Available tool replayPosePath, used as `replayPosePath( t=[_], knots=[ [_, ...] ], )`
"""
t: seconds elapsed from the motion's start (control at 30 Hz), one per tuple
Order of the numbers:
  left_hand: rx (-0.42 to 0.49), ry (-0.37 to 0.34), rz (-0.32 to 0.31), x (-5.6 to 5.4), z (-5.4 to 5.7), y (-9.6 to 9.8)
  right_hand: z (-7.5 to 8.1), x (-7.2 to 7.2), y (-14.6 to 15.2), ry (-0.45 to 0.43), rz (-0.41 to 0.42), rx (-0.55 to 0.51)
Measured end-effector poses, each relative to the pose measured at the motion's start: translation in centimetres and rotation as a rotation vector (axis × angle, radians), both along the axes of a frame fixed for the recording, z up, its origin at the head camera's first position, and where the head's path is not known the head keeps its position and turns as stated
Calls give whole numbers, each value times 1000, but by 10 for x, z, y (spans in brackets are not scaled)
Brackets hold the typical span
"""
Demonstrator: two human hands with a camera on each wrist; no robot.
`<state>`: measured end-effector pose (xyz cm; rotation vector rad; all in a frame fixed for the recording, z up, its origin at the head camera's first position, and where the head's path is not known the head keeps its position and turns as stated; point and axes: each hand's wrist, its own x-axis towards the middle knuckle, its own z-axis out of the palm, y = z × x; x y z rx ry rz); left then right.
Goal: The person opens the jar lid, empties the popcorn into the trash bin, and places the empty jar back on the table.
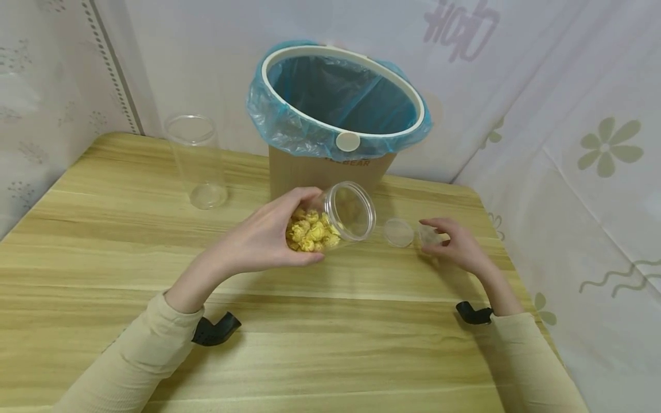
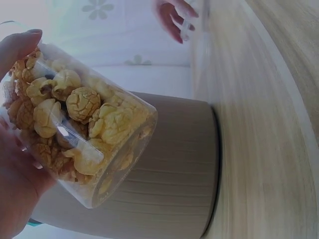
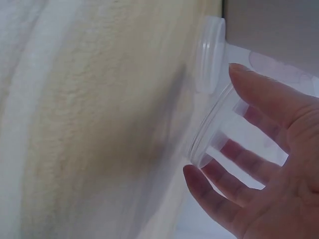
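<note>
My left hand [image 1: 265,235] grips a clear plastic jar [image 1: 352,211], tilted with its open mouth toward the right. Yellow popcorn [image 1: 314,232] lies inside it, and the left wrist view shows the popcorn [image 2: 82,107] filling much of the jar near its base. Over on the right, my right hand [image 1: 459,246] pinches a clear round lid [image 3: 212,127] by its edge between thumb and fingertips, tilted close over the table. A second clear lid [image 1: 399,232] rests on the table just left of that hand.
Behind the jar stands a beige trash bin [image 1: 289,172] lined with a blue bag [image 1: 289,132]. A tall clear container [image 1: 193,158] is upright at the back left of the wooden table [image 1: 330,355]. White patterned curtains [image 1: 594,229] surround the table.
</note>
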<state>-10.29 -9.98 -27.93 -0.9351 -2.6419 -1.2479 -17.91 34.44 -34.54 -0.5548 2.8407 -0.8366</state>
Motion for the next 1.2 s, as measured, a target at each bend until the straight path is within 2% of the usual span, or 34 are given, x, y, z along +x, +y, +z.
replayPosePath(
  t=[0.37,0.83,1.0,1.2],
  knots=[
    [68,20,41,8,4,-8,-9,0,-2,42,28,100],
    [36,96,124,19,31,-27,-14,-1,2,39,23,157],
    [26,117,156,21,43,-34,-9,1,3,12,3,158],
    [-1,124,213,24,54,-39,8,0,1,22,-26,149]
  ],
)
